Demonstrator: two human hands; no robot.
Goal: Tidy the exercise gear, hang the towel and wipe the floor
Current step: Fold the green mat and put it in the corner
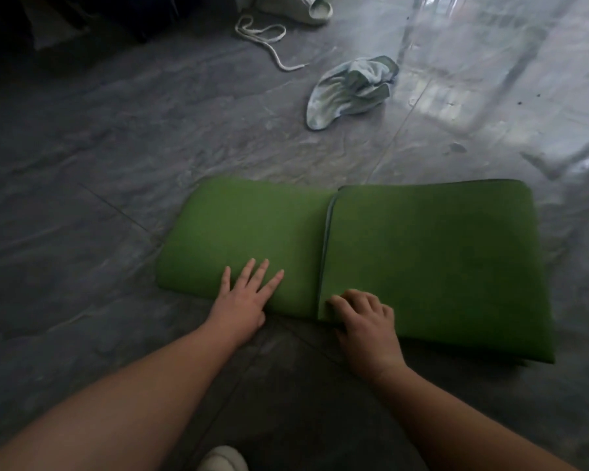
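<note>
Nearest the camera, at the bottom edge of the view, sits the rounded white toe of a shoe (pixel 222 459) on the dark grey, marble-patterned tiled floor (pixel 82 185). Two bare forearms reach forward from there to a thick green foam exercise mat (pixel 422 253), which lies folded on the floor in the middle of the view. Its upper layer covers the right part and ends in a visible edge running across the mat, leaving a single lower layer exposed on the left.

On that lower layer, the left hand (pixel 244 300) lies flat near the mat's near edge, fingers straight and spread apart, palm pressing down. Just right of it, the right hand (pixel 364 317) rests at the near corner of the upper layer, fingers curled with the tips on the fold's edge; whether they actually pinch the layer cannot be told.

Farther off, well beyond the mat's far edge, a crumpled pale grey-green towel (pixel 351 90) lies on the floor. Beyond it to the left, a loose white cord (pixel 269 42) trails across the tiles, and near the top edge stands a pale slip-on sandal (pixel 315 11).
</note>
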